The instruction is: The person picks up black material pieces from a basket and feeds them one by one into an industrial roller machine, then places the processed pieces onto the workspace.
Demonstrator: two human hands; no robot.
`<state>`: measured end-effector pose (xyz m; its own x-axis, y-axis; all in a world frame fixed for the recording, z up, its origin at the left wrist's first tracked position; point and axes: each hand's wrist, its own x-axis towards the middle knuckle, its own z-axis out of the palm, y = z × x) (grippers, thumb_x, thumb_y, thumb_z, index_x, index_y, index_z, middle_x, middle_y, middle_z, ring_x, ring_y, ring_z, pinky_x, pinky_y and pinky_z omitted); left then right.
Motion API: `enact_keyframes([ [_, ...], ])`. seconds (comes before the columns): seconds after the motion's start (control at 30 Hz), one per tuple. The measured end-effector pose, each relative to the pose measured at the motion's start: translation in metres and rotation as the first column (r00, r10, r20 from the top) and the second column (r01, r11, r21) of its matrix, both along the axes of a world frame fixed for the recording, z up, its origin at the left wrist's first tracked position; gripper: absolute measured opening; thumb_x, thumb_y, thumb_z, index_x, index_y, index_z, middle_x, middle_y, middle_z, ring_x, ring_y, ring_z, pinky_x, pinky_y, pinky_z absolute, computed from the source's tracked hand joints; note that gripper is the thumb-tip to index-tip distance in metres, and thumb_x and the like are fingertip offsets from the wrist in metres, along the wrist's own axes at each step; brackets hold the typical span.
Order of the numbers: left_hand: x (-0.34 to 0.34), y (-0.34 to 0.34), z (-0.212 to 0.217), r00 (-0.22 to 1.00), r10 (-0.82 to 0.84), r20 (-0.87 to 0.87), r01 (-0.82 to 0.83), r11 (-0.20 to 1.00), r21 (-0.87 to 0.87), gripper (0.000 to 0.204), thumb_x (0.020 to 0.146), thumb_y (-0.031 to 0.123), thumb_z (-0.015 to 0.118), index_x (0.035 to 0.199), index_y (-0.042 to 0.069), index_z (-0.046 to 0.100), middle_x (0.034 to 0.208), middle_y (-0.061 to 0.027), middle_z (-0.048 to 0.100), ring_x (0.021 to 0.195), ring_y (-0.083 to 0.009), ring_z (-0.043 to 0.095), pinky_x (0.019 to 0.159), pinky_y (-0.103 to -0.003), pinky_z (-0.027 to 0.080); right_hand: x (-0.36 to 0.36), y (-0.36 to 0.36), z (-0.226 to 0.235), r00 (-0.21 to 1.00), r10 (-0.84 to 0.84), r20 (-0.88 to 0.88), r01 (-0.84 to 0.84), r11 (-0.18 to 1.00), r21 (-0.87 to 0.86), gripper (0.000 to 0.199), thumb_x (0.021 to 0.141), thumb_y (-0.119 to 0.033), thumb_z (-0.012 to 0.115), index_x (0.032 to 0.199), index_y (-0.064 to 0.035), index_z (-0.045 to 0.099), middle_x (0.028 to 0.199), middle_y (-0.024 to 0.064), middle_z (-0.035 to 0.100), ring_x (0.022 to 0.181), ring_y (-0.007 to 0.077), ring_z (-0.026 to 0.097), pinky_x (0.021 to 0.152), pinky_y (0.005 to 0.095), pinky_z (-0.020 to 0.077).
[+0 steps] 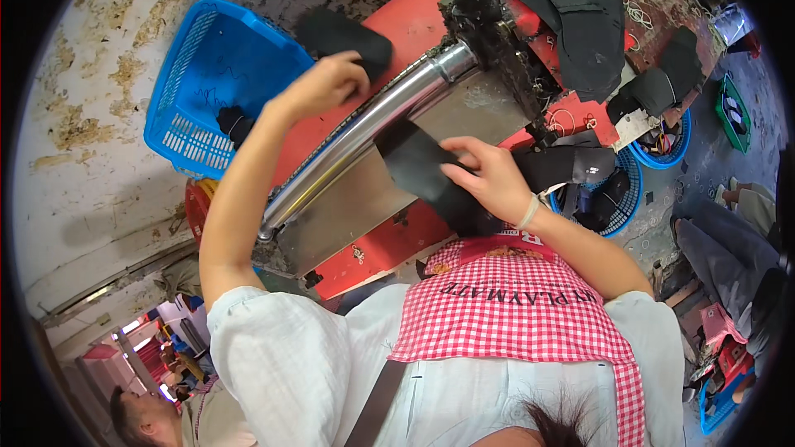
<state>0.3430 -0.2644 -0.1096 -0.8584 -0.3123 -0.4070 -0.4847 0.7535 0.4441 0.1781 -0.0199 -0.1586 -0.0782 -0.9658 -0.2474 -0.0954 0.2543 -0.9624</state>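
At one red bench [414, 12] beside a peeling wall [103, 108], the right grip [497, 182] is pinching one black piece [416, 167]; whether the left grip [330, 87] is holding another piece [360, 43], I cannot tell.

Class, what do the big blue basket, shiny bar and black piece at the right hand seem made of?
Blue basket: likely plastic, slightly glossy, with slotted walls.
Bar: apparently polished metal, bright reflections.
Black piece: matte, perhaps fabric or rubber; weave unclear.

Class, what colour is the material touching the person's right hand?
Black; the material at the right hand shows best in the head view.
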Motion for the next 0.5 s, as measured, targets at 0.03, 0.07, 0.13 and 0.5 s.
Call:
enact_keyframes([
  [0.03,-0.004,0.002,-0.011,0.998,-0.047,0.049,0.04,0.989,0.14,0.011,0.077,0.0,0.051,0.085,-0.001,0.058,0.097,-0.019,0.056,0.1,-0.0327,0.049,0.088,-0.036,0.039,0.007,-0.002,0.001,1.0,-0.005,0.0,0.005,1.0,0.005,0.032,0.076,-0.014,0.065,0.101,0.0027,0.055,0.069,0.0131,0.061,0.063,0.0172,0.059,0.06,0.0284,0.0454],
  [0.07,-0.002,0.007,-0.018,1.0,-0.014,-0.014,0.015,0.995,0.098,0.012,0.078,0.004,0.053,0.087,-0.003,0.057,0.095,-0.0191,0.056,0.097,-0.0311,0.051,0.089,-0.036,0.038,0.013,-0.003,-0.002,0.996,-0.047,0.071,0.049,0.998,-0.035,0.034,0.075,-0.015,0.065,0.101,0.0032,0.055,0.072,0.0131,0.061,0.065,0.0167,0.06,0.062,0.0284,0.0457],
  [0.13,0.003,0.01,-0.025,0.997,0.018,-0.079,-0.012,0.998,0.065,0.017,0.08,0.009,0.054,0.089,-0.006,0.056,0.094,-0.0192,0.056,0.093,-0.0295,0.053,0.089,-0.035,0.038,0.022,0.006,-0.01,0.99,-0.093,0.108,0.116,0.966,-0.23,0.04,0.073,-0.018,0.067,0.104,0.0037,0.055,0.082,0.0142,0.063,0.073,0.0173,0.062,0.066,0.0277,0.0468],
  [0.5,0.004,-0.065,0.073,0.95,0.211,-0.228,-0.206,0.977,0.049,0.028,0.073,0.008,0.069,0.097,-0.003,0.057,0.09,0.0,0.057,0.087,-0.0078,0.052,0.076,-0.022,0.042,-0.04,0.062,-0.13,0.682,0.165,-0.712,-0.383,0.911,-0.156,0.033,0.064,-0.019,0.068,0.094,-0.0096,0.061,0.102,0.0071,0.054,0.098,0.0253,0.049,0.085,0.0373,0.0395],
])
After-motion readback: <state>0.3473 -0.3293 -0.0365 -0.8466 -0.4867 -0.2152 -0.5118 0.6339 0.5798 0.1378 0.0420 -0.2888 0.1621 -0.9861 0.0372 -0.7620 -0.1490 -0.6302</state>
